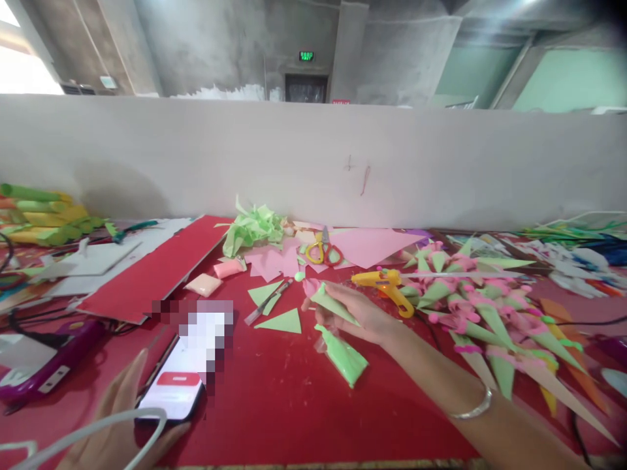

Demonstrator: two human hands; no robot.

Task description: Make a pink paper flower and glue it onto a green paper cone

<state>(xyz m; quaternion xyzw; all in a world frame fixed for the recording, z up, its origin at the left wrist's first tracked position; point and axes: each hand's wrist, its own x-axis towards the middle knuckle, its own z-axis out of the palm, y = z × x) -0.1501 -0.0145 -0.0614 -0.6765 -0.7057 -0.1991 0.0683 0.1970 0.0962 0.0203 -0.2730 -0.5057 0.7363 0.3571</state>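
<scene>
My left hand [115, 418] is at the lower left, wrapped round the lower end of a phone [181, 372] with a lit screen; a white cable crosses in front of it. In my right hand [350, 307] is a green paper cone [333, 303] with a pink top, held between thumb and fingers. Just below that hand lies a packet of light green clay [345, 359]. Green paper triangles [287, 322] and a slim cutter or pen [268, 302] rest to its left. A yellow glue gun [385, 282] is beyond my right wrist.
Many pink and green cones [470, 294] are piled at the right. Scissors [323, 251] lie on pink paper [367, 247] at the back, by green scraps [257, 228]. A red board [161, 267] and a purple device [59, 369] are on the left. A pale partition [269, 163] stands behind.
</scene>
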